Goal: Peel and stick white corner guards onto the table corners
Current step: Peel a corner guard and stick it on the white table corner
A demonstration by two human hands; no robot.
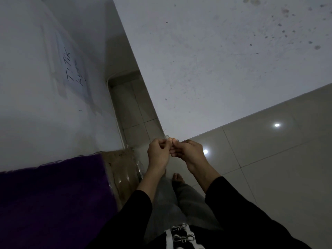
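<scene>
Corner guard (168, 137) pinched between both hands at table (215, 69) corner; paper (71, 69) reads "TITIK".

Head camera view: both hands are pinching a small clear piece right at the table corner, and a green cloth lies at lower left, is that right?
Not quite. The cloth is purple, not green, as the head view shows. The rest holds: left hand and right hand meet on a small clear piece at the table corner.

One head-worn wide-angle view looks steeply down, close over the near corner of the counter (224, 60), with tiled floor (269, 168) right and below.
</scene>
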